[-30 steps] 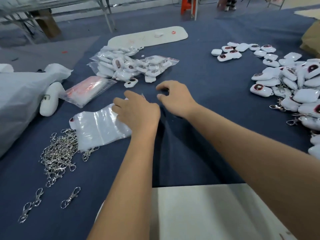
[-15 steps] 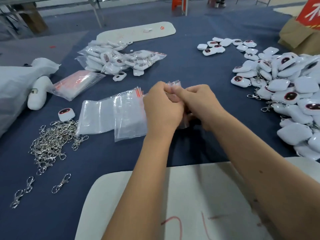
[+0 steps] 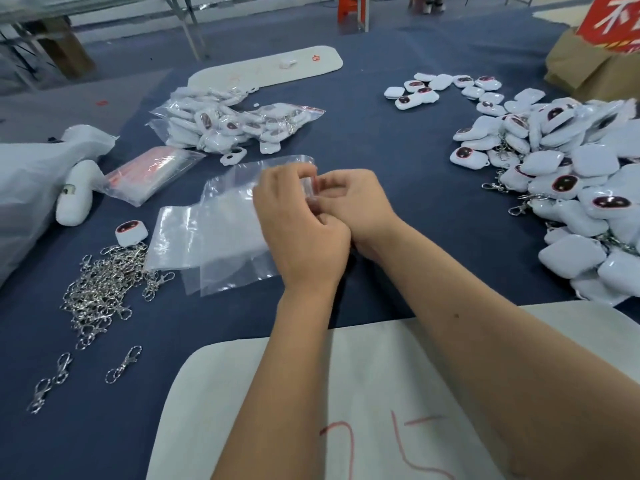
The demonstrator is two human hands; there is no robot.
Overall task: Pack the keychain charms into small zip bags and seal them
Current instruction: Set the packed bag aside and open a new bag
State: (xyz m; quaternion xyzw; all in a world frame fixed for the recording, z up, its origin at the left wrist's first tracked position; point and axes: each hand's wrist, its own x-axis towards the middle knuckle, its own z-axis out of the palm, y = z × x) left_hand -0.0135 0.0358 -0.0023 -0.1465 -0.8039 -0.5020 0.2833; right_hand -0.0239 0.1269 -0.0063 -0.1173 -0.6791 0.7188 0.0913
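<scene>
Both hands meet at the middle of the blue table. My left hand (image 3: 301, 230) and my right hand (image 3: 353, 206) pinch the mouth of a clear zip bag (image 3: 235, 188) between their fingertips. Under it lies a small stack of empty zip bags (image 3: 207, 244). A big heap of white keychain charms (image 3: 568, 181) with dark red ovals fills the right side. One loose charm (image 3: 131, 232) sits left of the bags. Sealed bags full of charms (image 3: 228, 124) lie at the back left. What the fingers hide inside the held bag I cannot see.
A pile of silver clasps (image 3: 100, 289) lies at the left, with three stray clasps nearer me. A pack of red-striped zip bags (image 3: 152, 174) and a white plastic sack (image 3: 31, 181) sit far left. A white board (image 3: 346, 393) lies under my forearms; a cardboard box (image 3: 585, 67) stands back right.
My hands went from resting on the bag stack to lifting one bag and pinching its mouth together. The bag now hangs spread out to the left of my fingers.
</scene>
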